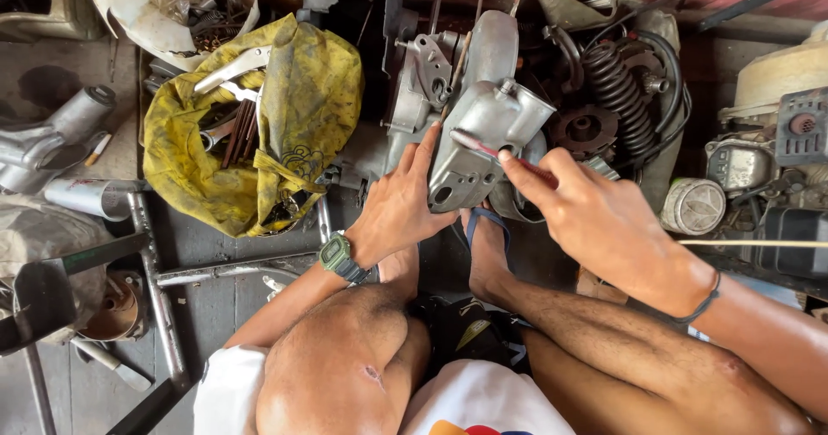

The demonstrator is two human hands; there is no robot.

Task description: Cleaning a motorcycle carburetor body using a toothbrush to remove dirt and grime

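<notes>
Steel tube frame, grey and scuffed [155, 267], lay across the left of the plank floor [216, 310], with a grey cast metal part [52, 133] at the far left edge. Just right of it sat a grimy yellow cloth tool bag [293, 116], open, with spanners and rusty rods [235, 125] inside.

Left hand [398, 204], green digital watch [338, 256] on the wrist, was pressed flat against the left face of the grey cast aluminium engine cover [470, 146], fingers spread. Bracing it, not gripping around it.

Cover sat near mid floor, upright, against the engine case behind it, just above the foot in a blue flip-flop [487, 237].

Right hand [586, 215] was clenched on a red-handled screwdriver [500, 152], shaft angled up-left across the cover, tip near its upper left. Could not tell whether the tip was seated in a screw head.

Right of that: a black coil spring [614, 86] and black cables [668, 81], then a pale grey small engine [768, 133] at the right edge.

My read: step in hand was working a fastener or a seam on the cover with the driver. Next move would call for the tip squarely seated, and the left hand holding the cover against the push so it wouldn't slip.
</notes>
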